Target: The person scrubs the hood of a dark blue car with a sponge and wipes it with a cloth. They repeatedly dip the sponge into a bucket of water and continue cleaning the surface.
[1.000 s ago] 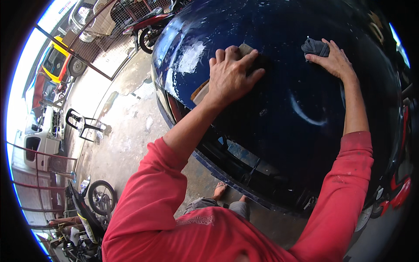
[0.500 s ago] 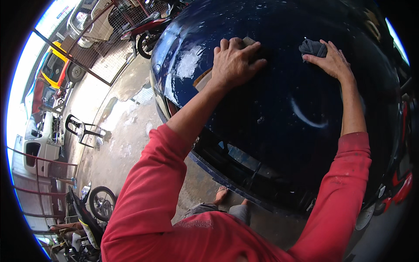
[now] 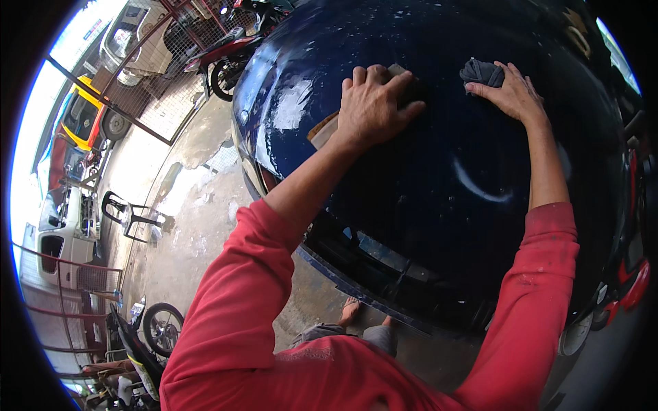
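A glossy dark blue car panel (image 3: 425,157), wet with scattered droplets, fills the space beneath my hands. My left hand (image 3: 373,106) presses down on a flat block wrapped in a brown and pale sheet (image 3: 325,131), which looks like a sanding block. One end of it shows below the wrist and a greyish corner beyond the fingers; the middle is hidden under the palm. To the right, my right hand (image 3: 514,92) grips a bunched dark grey cloth (image 3: 481,74) against the panel. A curved whitish streak (image 3: 476,185) lies between my forearms.
At the panel's near side is a dark opening with a blue edge (image 3: 356,294). Left on the concrete floor lies a black chair (image 3: 130,216). Motorcycles (image 3: 236,65) stand at the far left and lower left, with a mesh fence (image 3: 137,103) and vehicles beyond.
My left hand has slid slightly to the right with the block. My right hand and the cloth have shifted a little to the left.
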Demonstrator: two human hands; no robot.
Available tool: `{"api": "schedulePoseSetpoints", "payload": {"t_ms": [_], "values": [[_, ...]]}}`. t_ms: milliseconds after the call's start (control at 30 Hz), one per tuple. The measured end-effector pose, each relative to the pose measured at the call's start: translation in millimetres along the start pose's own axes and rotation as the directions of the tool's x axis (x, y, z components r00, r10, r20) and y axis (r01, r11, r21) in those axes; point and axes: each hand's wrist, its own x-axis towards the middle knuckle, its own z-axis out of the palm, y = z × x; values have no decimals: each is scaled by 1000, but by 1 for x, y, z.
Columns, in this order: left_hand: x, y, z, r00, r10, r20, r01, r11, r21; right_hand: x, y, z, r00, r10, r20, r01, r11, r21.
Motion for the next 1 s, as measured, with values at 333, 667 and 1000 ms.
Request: {"api": "schedulePoseSetpoints", "payload": {"t_ms": [333,667,1000], "values": [[95,-34,43,936,333,-117,-340,939,-52,6,-2,-3,1000,-18,24,18,1000,-5],[-111,2,-28,952,305,3,-302,943,-138,4,-5,-2,1000,23,7,-23,999,-39],[59,-15,17,992,116,-46,-115,993,19,3,-8,2,999,17,-37,-17,1000,-12]]}}
